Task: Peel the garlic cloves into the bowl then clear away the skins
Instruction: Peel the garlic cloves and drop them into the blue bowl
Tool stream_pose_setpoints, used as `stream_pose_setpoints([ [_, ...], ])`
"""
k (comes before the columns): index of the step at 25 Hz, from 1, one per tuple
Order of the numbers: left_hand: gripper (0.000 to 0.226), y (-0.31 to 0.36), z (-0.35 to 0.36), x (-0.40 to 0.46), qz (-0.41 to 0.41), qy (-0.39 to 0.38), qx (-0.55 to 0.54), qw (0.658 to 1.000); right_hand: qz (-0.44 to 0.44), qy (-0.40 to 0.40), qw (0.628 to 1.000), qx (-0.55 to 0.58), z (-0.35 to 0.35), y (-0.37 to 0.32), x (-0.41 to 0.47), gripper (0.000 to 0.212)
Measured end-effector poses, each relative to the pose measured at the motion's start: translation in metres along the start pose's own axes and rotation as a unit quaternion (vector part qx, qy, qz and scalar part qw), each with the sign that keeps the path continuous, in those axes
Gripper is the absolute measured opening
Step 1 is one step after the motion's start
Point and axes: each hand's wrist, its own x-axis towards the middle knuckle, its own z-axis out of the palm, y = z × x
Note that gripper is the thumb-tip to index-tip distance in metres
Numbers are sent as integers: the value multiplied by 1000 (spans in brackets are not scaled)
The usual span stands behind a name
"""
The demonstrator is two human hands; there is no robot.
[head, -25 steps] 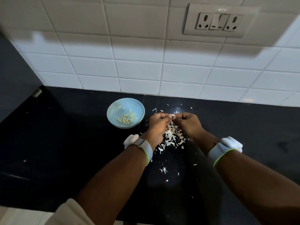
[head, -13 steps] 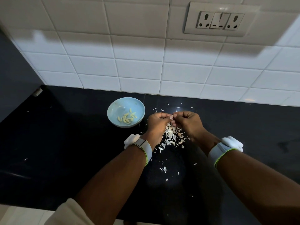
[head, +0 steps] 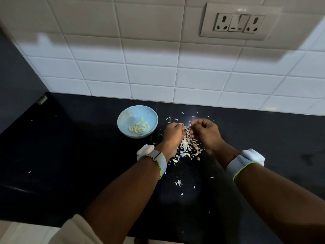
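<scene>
Here, nearest me, my left hand (head: 173,133) and right hand (head: 204,132) curl over the skins (head: 188,148) on the black counter (head: 70,164), what they pinch too small to tell, with the bowl (head: 137,121) of peeled cloves (head: 139,127) beyond.

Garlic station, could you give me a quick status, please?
Both hands curled over skin pile. Peeled cloves in bowl. Nothing blocking.

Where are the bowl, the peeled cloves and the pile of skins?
bowl (head: 126,115): head view, bare inner wall near the far rim.
peeled cloves (head: 138,128): head view, middle of the cluster in the bowl.
skins (head: 187,148): head view, centre of the pile between the wrists.
</scene>
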Motion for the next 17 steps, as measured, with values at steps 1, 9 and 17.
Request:
stream_pose_setpoints([
  [1,26,-1,-1,1,-9,3,25,1000,3,4,1000,-2,-1,0,0,19],
  [9,14,-4,0,0,27,7,65,997,3,0,998,-55,-4,2,1,9],
  [17,12,2,2,-3,34,-31,-36,998,-22,-2,996,-87,-7,1,1,9],
])
